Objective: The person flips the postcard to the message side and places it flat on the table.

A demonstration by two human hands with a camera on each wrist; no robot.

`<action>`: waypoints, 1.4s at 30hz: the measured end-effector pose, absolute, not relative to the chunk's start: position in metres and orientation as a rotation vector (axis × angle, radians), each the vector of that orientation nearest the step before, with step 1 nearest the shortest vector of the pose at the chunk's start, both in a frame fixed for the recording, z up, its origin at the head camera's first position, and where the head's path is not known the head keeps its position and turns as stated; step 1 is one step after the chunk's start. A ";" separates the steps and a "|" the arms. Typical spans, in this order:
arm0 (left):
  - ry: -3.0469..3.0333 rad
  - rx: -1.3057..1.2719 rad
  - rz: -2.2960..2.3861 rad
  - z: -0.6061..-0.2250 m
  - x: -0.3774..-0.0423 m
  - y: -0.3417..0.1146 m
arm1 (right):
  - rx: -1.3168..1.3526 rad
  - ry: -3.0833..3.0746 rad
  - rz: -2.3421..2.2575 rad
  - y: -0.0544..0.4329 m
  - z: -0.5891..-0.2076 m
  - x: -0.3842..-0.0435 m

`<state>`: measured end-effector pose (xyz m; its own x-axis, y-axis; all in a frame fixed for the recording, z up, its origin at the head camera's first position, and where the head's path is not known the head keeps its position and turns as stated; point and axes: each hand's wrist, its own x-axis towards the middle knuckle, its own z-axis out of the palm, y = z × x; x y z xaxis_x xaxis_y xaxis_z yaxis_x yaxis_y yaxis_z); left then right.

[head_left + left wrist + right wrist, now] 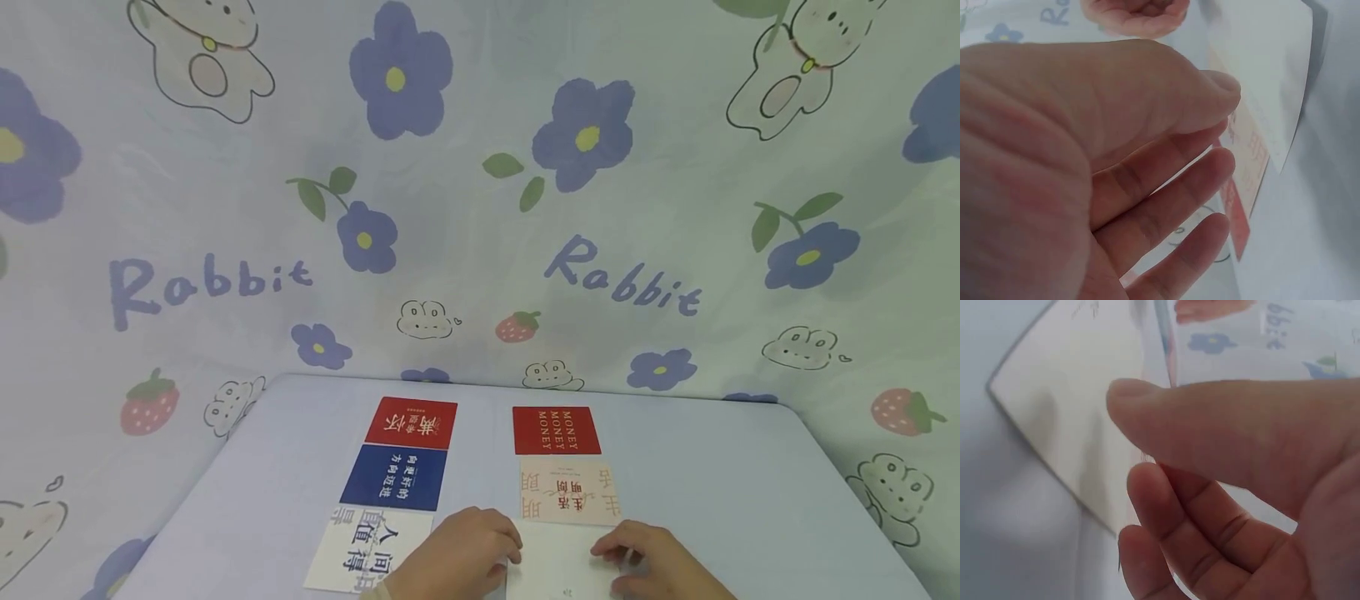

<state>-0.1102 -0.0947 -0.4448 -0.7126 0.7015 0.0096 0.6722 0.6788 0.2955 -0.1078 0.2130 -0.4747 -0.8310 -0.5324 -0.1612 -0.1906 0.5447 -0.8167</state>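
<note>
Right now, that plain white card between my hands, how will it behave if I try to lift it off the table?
The white card looks thin and flat, so probably very light. It lies flush on the table, so it likely slides before lifting; catching an edge may help. Its straight edges in the wrist views suggest fairly stiff cardstock.

Two bare hands (457,554), no sleeves

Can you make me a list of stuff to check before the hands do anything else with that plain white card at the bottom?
1. Plain white card lies flat in the right column: ok.
2. Left hand touches the card's left edge: ok.
3. Right hand touches its right edge: ok.
4. Card lines up under the beige card with red characters: ok.
5. Printed side faces up: cannot tell.
6. Light blue table has room beside the column: ok.
</note>
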 end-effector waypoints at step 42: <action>2.806 0.773 0.520 -0.437 -0.099 -0.164 | -0.582 2.369 -1.401 0.087 -0.459 -0.098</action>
